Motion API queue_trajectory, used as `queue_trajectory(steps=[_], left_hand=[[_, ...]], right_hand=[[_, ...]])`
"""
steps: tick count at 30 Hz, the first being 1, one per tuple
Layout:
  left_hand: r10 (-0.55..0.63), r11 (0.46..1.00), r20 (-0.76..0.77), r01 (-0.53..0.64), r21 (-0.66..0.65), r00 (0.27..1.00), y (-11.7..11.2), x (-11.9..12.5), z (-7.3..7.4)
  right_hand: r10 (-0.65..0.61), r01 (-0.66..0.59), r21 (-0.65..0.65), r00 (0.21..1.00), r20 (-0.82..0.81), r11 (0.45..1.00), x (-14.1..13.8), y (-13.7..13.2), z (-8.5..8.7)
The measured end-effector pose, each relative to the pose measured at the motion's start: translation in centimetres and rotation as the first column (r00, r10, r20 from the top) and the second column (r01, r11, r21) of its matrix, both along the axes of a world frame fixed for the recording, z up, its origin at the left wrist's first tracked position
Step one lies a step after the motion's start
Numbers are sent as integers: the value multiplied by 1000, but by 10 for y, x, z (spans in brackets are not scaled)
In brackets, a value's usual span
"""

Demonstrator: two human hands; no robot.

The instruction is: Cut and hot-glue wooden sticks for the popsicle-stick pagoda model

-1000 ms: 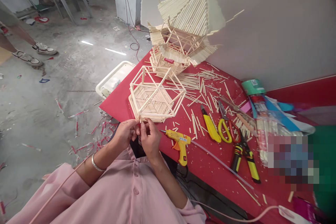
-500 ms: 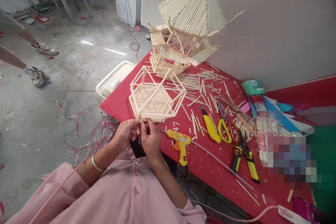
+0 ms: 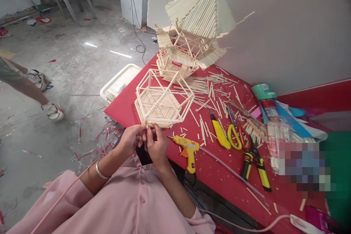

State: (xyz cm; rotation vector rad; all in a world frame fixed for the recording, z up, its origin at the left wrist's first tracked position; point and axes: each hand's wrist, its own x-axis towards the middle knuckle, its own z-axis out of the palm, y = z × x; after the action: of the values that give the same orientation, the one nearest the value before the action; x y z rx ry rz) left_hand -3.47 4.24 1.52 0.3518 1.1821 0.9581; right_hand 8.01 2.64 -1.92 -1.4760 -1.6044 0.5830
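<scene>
Both the left hand (image 3: 131,140) and the right hand (image 3: 157,148) are still pinching the near edge of the stick frame (image 3: 157,106) on the table (image 3: 120,106), only some passerby's legs (image 3: 30,90) are shifting, so the work's basically holding steady.

Shirt (image 3: 116,210): pale pink, plain, loose cut, 7 o'clock of frame. Stitched placket (image 3: 145,208) down the front, small round pink buttons (image 3: 142,199) on it, also 7 o'clock. Left sleeve (image 3: 70,195) at 8 o'clock: wide, same pink, creased. Right sleeve (image 3: 200,223) between 5 and 6, matching. Silvery bangle (image 3: 101,170) on left wrist, 8 o'clock. Thin pinkish cord (image 3: 61,195) crosses left sleeve, roughly 7:30 to 1:30.
</scene>
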Motion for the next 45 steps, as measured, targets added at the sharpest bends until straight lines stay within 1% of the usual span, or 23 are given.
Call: queue_trajectory(steps=[6, 10, 22, 27, 32, 40, 45], left_hand=[[4, 1000, -2, -4, 6, 1000, 0, 0, 1], [10, 1000, 1, -10, 6, 1000, -1, -1, -1], [8, 1000, 18, -8, 9, 1000, -1, 0, -4], [5, 1000, 20, -5, 3, 1000, -1, -1, -2], [7, 1000, 13, -7, 5, 1000, -1, -1, -2], [3, 1000, 4, -3, -6, 1000, -1, 0, 0], [-1, 1000, -2, 1, -8, 1000, 0, 0, 1]], right_hand=[[-2, 2, 6, 1000, -7, 1000, 0, 1, -1], [-8, 8, 23, 1000, 8, 1000, 0, 1, 0], [-7, 7, 20, 1000, 12, 1000, 0, 1, 1], [-13, 13, 29, 1000, 16, 1000, -1, 1, 1], [-13, 13, 6, 1000, 17, 1000, -1, 0, 1], [-13, 13, 44, 1000, 13, 999, 0, 0, -1], [-12, 11, 40, 1000, 19, 999, 0, 0, -2]])
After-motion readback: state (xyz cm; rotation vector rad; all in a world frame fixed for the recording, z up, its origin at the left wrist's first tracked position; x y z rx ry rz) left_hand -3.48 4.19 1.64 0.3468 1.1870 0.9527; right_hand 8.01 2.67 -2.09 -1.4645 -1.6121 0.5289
